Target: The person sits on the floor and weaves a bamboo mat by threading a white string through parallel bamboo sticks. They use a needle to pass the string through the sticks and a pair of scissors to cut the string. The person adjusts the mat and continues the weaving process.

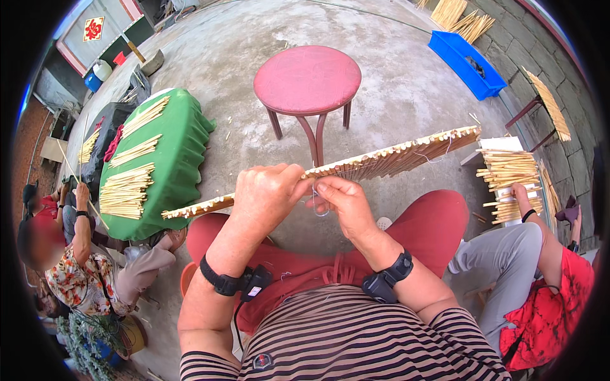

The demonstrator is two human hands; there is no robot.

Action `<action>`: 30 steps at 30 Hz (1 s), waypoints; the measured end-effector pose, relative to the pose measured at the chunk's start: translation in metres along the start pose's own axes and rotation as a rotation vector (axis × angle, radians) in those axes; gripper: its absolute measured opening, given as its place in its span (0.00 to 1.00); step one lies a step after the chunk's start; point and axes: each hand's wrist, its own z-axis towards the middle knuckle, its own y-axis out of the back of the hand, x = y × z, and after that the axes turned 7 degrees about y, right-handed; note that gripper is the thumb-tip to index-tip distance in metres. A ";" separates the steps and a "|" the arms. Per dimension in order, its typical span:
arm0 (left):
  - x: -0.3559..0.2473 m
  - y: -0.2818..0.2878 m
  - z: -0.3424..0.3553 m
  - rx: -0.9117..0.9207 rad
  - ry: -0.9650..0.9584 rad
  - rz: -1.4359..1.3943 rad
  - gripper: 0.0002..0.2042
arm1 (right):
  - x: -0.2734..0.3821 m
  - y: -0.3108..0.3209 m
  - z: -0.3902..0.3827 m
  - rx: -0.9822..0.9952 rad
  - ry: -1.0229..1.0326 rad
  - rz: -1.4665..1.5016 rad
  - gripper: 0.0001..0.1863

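A long mat of pale sticks (400,159), strung side by side, stretches across my lap, its right end higher than its left. My left hand (267,193) is closed over the mat near its middle, thumb toward the stick ends. Just right of it, my right hand (346,202) pinches a thin clear thread (316,202) that hangs in a small loop below the mat's edge. The fingertips of both hands nearly meet there. Another loose bit of thread (432,157) dangles from the mat's right part.
Ahead stands a round red stool (307,79). Bundles of sticks (127,190) lie on a green-covered table (181,146) at left, beside seated people. A co-worker's hand (521,193) touches sticks (508,168) on a white surface at right. A blue crate (467,63) sits far right.
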 end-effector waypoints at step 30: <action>0.029 -0.069 -0.011 0.183 0.124 -0.026 0.08 | -0.072 0.035 0.011 -0.223 -0.003 -0.330 0.02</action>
